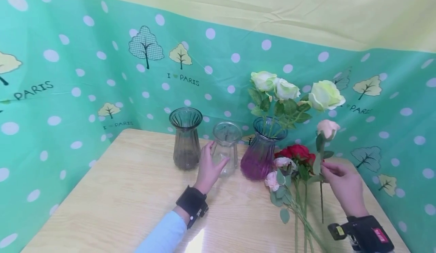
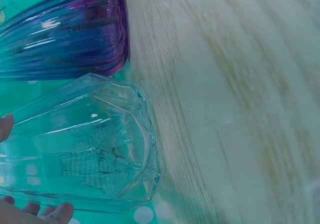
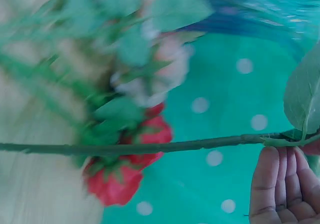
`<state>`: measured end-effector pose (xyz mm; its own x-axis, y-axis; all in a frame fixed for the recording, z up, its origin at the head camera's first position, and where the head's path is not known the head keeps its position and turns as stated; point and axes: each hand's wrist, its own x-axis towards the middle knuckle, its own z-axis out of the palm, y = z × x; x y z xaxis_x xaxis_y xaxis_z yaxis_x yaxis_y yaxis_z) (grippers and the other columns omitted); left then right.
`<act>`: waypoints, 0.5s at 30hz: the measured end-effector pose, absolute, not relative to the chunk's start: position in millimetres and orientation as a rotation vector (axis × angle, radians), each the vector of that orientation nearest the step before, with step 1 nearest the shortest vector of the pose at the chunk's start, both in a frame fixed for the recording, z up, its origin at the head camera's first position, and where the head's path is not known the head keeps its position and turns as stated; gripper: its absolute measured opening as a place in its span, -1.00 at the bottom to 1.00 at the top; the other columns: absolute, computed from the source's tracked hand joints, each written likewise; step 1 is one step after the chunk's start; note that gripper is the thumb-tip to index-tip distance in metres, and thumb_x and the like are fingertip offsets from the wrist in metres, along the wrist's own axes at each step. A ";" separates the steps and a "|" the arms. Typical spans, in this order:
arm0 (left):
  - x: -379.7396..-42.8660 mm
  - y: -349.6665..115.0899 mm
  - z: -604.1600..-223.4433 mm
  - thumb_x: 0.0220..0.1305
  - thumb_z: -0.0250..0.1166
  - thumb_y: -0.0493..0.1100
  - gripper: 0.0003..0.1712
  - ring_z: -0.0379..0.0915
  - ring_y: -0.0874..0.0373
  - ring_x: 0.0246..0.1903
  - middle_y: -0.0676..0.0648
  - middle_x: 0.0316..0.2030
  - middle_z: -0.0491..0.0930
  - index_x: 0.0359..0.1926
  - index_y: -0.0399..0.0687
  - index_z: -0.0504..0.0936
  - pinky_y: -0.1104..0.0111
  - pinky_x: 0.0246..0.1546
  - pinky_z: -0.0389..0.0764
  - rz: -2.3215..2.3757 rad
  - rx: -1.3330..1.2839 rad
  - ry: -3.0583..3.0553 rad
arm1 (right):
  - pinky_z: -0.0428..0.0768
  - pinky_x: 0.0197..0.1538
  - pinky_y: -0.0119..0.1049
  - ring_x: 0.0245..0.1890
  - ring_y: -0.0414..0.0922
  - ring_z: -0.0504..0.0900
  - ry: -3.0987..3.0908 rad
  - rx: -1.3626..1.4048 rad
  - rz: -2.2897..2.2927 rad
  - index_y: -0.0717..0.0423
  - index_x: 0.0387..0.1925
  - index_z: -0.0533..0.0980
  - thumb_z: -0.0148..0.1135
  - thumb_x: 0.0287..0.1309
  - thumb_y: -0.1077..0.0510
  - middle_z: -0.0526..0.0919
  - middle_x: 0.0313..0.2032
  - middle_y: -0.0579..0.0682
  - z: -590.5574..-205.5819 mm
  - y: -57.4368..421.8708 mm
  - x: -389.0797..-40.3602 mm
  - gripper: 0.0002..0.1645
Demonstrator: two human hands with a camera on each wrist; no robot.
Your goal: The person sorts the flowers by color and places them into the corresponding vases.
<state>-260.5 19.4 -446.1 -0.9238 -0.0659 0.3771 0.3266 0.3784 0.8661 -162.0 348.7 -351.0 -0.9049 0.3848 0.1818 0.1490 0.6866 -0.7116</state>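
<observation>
A clear glass vase [image 1: 232, 152] stands on the table, and my left hand [image 1: 210, 169] holds it with fingers on its left side and thumb across the front. The left wrist view shows fingertips along the side of this clear vase [image 2: 100, 154]. At the right, my right hand [image 1: 345, 187] pinches an upright pale pink rose [image 1: 328, 129] by its stem, just below the leaves. In the right wrist view the rose's long stem [image 3: 195, 144] runs across the picture, its bloom mostly cut off by the edge.
Left of the clear vase is a grey glass vase [image 1: 186, 147]. On its right, a purple-blue vase [image 1: 257, 162] holds several white roses [image 1: 325, 95]. Red roses [image 1: 298, 152] and small pink flowers [image 1: 272, 181] lie on the table [image 1: 112, 192], in front of a green dotted curtain [image 1: 78, 105].
</observation>
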 end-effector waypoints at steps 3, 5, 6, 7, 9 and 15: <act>-260.5 19.4 -445.5 0.06 0.40 -0.06 -0.09 0.22 -0.17 0.25 -0.29 0.23 0.27 0.32 -0.29 0.15 0.03 0.29 0.32 -1.557 -0.224 -2.297 | 0.51 -0.42 -0.61 -0.51 -0.51 0.55 -2.443 -0.440 1.216 0.20 -0.01 0.56 0.15 0.23 -0.01 0.50 -0.46 -0.62 -342.0 344.9 -160.9 -0.57; -260.5 19.3 -445.2 0.06 0.40 -0.05 -0.09 0.21 -0.16 0.26 -0.28 0.24 0.27 0.32 -0.28 0.14 0.04 0.29 0.31 -1.559 -0.221 -2.301 | 0.54 -0.40 -0.64 -0.51 -0.47 0.57 -2.312 -0.456 1.389 0.11 -0.11 0.61 0.16 0.22 0.07 0.54 -0.44 -0.57 -337.8 342.3 -159.7 -0.72; -260.5 19.3 -445.1 0.06 0.40 -0.04 -0.09 0.21 -0.16 0.26 -0.27 0.24 0.27 0.32 -0.28 0.14 0.04 0.29 0.32 -1.556 -0.220 -2.306 | 0.55 -0.38 -0.65 -0.51 -0.46 0.59 -2.239 -0.459 1.482 0.03 -0.17 0.62 0.16 0.22 0.12 0.56 -0.42 -0.54 -335.9 341.2 -159.0 -0.80; -260.5 19.2 -445.2 0.06 0.40 -0.04 -0.09 0.21 -0.15 0.26 -0.27 0.24 0.27 0.32 -0.28 0.14 0.05 0.29 0.32 -1.554 -0.220 -2.308 | 0.56 -0.38 -0.66 -0.52 -0.44 0.60 -2.171 -0.462 1.559 -0.05 -0.24 0.63 0.16 0.21 0.15 0.58 -0.41 -0.51 -334.0 340.2 -158.3 -0.85; -260.7 19.1 -445.3 0.06 0.40 -0.04 -0.09 0.22 -0.15 0.26 -0.27 0.24 0.27 0.32 -0.28 0.14 0.06 0.30 0.32 -1.548 -0.221 -2.314 | 0.57 -0.37 -0.66 -0.51 -0.41 0.61 -2.038 -0.450 1.701 -0.16 -0.34 0.61 0.15 0.21 0.21 0.61 -0.40 -0.43 -330.7 338.5 -156.8 -0.81; -261.2 19.3 -444.7 0.05 0.40 -0.06 -0.08 0.22 -0.14 0.26 -0.27 0.24 0.27 0.32 -0.28 0.13 0.06 0.30 0.31 -1.544 -0.215 -2.322 | 0.66 -0.34 -0.52 -0.45 -0.28 0.64 -1.645 -0.350 2.075 0.06 -0.47 0.65 0.15 0.17 0.32 0.66 -0.37 -0.19 -320.9 330.5 -155.4 -0.79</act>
